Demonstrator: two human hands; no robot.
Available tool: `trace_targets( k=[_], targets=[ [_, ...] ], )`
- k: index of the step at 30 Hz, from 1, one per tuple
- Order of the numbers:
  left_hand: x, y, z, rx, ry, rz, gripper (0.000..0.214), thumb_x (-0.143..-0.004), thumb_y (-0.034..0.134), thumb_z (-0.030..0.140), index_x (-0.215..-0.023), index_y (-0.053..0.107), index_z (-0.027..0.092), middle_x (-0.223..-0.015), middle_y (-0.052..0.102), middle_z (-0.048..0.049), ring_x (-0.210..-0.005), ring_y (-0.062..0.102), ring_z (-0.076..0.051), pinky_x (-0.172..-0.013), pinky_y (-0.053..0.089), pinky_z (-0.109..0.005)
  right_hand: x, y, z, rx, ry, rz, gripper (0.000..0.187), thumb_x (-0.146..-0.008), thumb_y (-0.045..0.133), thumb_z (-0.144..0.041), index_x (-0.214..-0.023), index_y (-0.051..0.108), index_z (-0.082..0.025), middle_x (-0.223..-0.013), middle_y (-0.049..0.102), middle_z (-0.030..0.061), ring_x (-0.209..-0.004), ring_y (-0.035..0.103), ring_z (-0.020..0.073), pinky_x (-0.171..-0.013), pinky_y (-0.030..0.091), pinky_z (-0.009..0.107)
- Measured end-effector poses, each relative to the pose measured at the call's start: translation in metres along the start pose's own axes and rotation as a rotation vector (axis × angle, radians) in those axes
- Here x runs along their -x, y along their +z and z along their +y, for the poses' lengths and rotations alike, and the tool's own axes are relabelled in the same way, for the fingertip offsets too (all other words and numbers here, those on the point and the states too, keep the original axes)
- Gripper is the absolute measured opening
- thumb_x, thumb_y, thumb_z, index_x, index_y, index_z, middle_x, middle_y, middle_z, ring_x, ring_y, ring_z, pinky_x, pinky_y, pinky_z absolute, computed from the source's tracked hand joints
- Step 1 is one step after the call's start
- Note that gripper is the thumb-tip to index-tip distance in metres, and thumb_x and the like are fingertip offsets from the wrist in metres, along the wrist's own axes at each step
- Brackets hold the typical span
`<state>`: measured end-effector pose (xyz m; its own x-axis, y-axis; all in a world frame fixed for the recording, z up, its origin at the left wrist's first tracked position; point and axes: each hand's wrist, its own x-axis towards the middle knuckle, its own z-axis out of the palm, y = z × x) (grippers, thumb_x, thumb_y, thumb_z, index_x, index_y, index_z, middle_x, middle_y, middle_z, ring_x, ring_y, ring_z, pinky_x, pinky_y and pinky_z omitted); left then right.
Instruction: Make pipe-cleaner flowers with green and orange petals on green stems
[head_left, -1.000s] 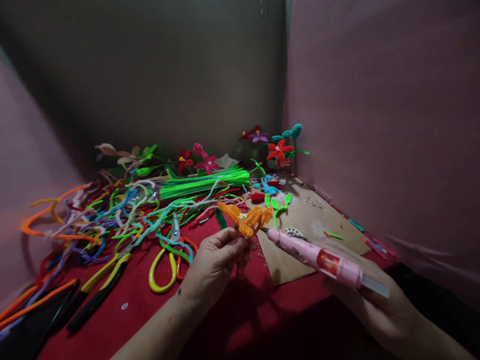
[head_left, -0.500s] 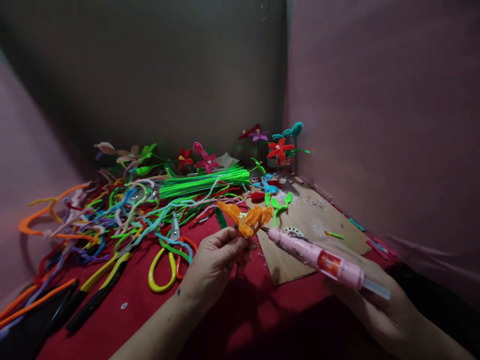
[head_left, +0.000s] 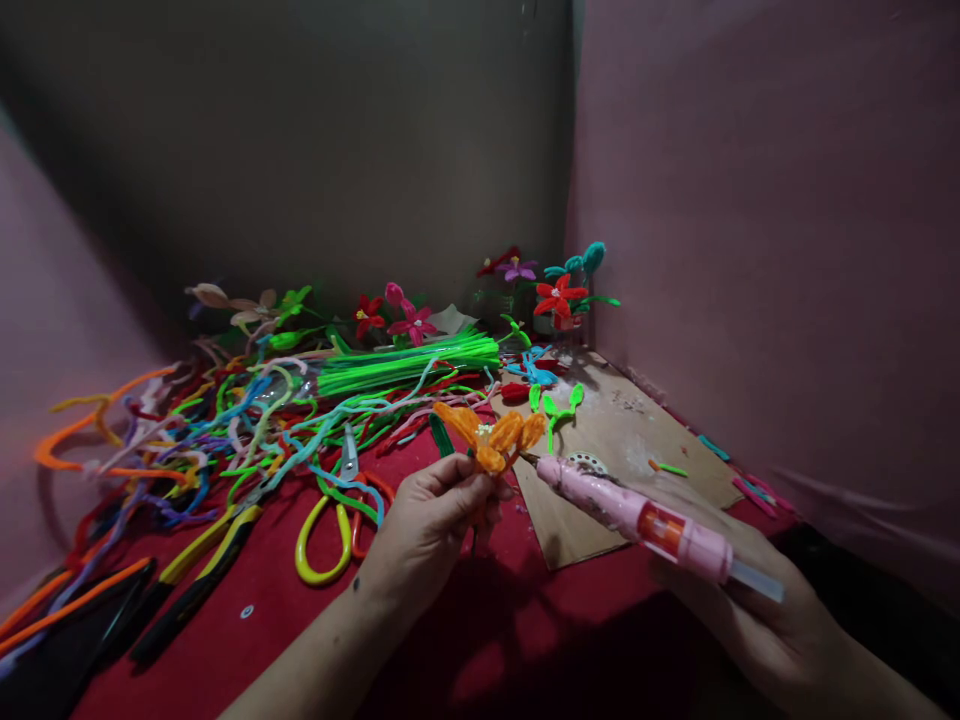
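Note:
An orange pipe-cleaner flower [head_left: 507, 434] with a pale beaded centre is pinched beneath its petals by my left hand [head_left: 442, 510]. My right hand [head_left: 772, 590] grips a pink glue gun [head_left: 626, 503], its handle hidden by the palm. A clear glue stick [head_left: 756, 580] pokes out of the gun's back end. The dark nozzle points left and lies against or just beside the flower's right petals; contact cannot be made out. Right behind the flower is a green leafy sprig [head_left: 553, 412], and a dark green leaf piece [head_left: 440, 436] shows to its left.
Yellow-and-red-handled scissors [head_left: 324, 545] and black-and-yellow pliers [head_left: 199, 580] lie left on the red cloth [head_left: 300, 640]. Tangled pipe cleaners [head_left: 187, 450] and a green bundle [head_left: 409, 365] spread behind. A brown board [head_left: 637, 430] lies right. Finished flowers [head_left: 561, 296] stand at the back.
Almost nothing differs. The glue gun's rear has shifted very slightly right, while the flower and my left hand stay in place.

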<state>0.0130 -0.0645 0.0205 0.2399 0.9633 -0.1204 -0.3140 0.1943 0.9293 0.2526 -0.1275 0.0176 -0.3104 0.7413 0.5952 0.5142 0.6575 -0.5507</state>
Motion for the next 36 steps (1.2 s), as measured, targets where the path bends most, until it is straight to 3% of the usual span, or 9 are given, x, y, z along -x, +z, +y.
trace_targets(
  k=[4, 10, 15, 20, 30, 36],
  targets=[
    [0.000, 0.000, -0.001, 0.001, 0.000, 0.002, 0.017, -0.068, 0.070, 0.023, -0.079, 0.062, 0.012, -0.070, 0.065, -0.0043, -0.054, 0.056, -0.009, -0.048, 0.043, -0.019, 0.001, 0.000, 0.000, -0.028, 0.055, -0.108, 0.044, -0.089, 0.037, -0.026, -0.133, 0.040, -0.026, -0.131, 0.049, 0.0056, -0.121, 0.045, 0.0279, -0.099, 0.040, 0.048],
    [0.000, 0.002, 0.000, -0.001, 0.004, 0.012, 0.018, -0.067, 0.071, 0.024, -0.078, 0.063, 0.012, -0.070, 0.065, -0.0043, -0.053, 0.056, -0.009, -0.046, 0.043, -0.019, 0.007, 0.001, 0.008, 0.100, -0.068, 0.031, 0.053, -0.084, 0.045, -0.016, -0.135, 0.036, -0.029, -0.129, 0.052, 0.0037, -0.119, 0.048, 0.0270, -0.101, 0.038, 0.048],
    [0.001, 0.003, 0.002, 0.004, -0.010, 0.014, 0.019, -0.065, 0.072, 0.024, -0.077, 0.063, 0.012, -0.068, 0.065, -0.0042, -0.052, 0.055, -0.009, -0.046, 0.042, -0.019, 0.004, 0.001, 0.005, 0.112, -0.079, 0.009, 0.056, -0.085, 0.041, -0.015, -0.138, 0.030, -0.030, -0.130, 0.050, 0.0033, -0.119, 0.048, 0.0273, -0.103, 0.035, 0.050],
    [0.000, 0.003, 0.002, 0.002, -0.013, 0.013, 0.019, -0.065, 0.072, 0.024, -0.077, 0.064, 0.012, -0.069, 0.066, -0.0047, -0.052, 0.056, -0.009, -0.047, 0.043, -0.019, 0.003, 0.002, 0.004, 0.122, -0.127, 0.061, 0.060, -0.085, 0.041, -0.014, -0.139, 0.024, -0.033, -0.129, 0.052, 0.0019, -0.115, 0.051, 0.0262, -0.098, 0.042, 0.046],
    [0.000, 0.002, -0.001, 0.009, -0.007, 0.007, 0.017, -0.067, 0.070, 0.024, -0.077, 0.063, 0.012, -0.069, 0.065, -0.0045, -0.051, 0.055, -0.009, -0.045, 0.042, -0.018, 0.006, 0.002, 0.007, 0.068, -0.068, 0.026, 0.055, -0.083, 0.045, -0.012, -0.136, 0.035, -0.025, -0.129, 0.051, 0.0058, -0.119, 0.048, 0.0260, -0.099, 0.042, 0.041],
    [0.001, 0.002, 0.001, 0.007, -0.007, 0.019, 0.018, -0.066, 0.071, 0.023, -0.078, 0.064, 0.012, -0.069, 0.065, -0.0048, -0.052, 0.056, -0.009, -0.046, 0.043, -0.019, 0.007, 0.002, 0.008, 0.085, -0.078, 0.047, 0.056, -0.083, 0.047, -0.013, -0.136, 0.034, -0.027, -0.128, 0.053, 0.0050, -0.116, 0.051, 0.0257, -0.095, 0.046, 0.038]
  ],
)
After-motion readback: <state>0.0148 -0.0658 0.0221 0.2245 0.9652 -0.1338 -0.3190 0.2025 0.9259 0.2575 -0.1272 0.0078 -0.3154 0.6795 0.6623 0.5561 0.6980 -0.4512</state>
